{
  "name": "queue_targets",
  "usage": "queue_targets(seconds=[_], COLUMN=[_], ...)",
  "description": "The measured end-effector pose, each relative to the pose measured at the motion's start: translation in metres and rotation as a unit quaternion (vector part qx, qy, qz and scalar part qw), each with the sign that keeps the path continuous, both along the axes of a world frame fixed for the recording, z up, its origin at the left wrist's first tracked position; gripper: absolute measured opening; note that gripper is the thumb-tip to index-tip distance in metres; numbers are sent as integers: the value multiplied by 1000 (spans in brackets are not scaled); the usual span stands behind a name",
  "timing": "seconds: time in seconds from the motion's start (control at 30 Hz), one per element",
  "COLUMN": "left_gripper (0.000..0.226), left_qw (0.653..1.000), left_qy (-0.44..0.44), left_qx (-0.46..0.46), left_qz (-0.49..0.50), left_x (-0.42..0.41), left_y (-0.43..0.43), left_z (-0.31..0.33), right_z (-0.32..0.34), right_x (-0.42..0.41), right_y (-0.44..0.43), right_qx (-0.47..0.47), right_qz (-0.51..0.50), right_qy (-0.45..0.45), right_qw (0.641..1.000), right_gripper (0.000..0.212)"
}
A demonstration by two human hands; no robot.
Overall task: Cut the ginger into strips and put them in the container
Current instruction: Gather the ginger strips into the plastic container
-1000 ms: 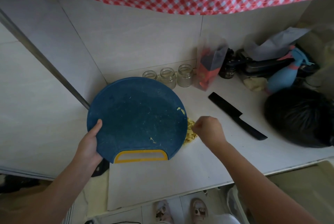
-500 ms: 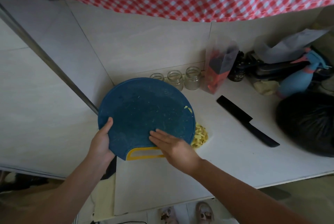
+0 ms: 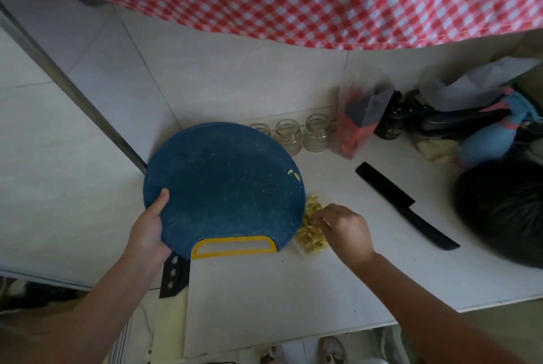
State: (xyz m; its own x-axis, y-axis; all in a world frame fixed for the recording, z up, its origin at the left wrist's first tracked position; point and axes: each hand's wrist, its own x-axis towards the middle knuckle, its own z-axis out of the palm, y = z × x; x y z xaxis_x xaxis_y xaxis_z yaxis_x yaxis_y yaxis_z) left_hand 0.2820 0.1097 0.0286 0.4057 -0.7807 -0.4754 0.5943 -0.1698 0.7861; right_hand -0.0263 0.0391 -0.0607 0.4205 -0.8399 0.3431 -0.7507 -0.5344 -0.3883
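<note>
Thumb of left hand [image 3: 147, 234] on top of cutting board [image 3: 223, 187], gripping its rim | right hand [image 3: 343, 231] knuckles up, fingers [image 3: 325, 214] curled, pinching ginger strips [image 3: 311, 239] on worktop [image 3: 293, 290].

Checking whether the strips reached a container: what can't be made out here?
Head view:
No container discernible; the board and right hand cover part of the ginger strips.
Right hand's grip: fingers curl away, pinch unclear.
The black tool: mostly under the board and left hand.
The black bag: blurred.
</note>
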Motion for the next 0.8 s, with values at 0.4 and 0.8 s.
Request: queue_targets(seconds=[0.4,0.8], left_gripper=[36,34], left_qw=[997,996], left_qy=[-41,-58], left_qx=[-2,-13], left_qz=[-60,-59], left_x=[-3,12], left_y=[9,7], left_z=[20,31], right_z=[27,18], right_x=[80,25], right_y=[5,12], right_qx=[195,228], right_qz=[4,-133], right_qy=[12,-45], right_qw=[981,963], right_gripper=[64,37])
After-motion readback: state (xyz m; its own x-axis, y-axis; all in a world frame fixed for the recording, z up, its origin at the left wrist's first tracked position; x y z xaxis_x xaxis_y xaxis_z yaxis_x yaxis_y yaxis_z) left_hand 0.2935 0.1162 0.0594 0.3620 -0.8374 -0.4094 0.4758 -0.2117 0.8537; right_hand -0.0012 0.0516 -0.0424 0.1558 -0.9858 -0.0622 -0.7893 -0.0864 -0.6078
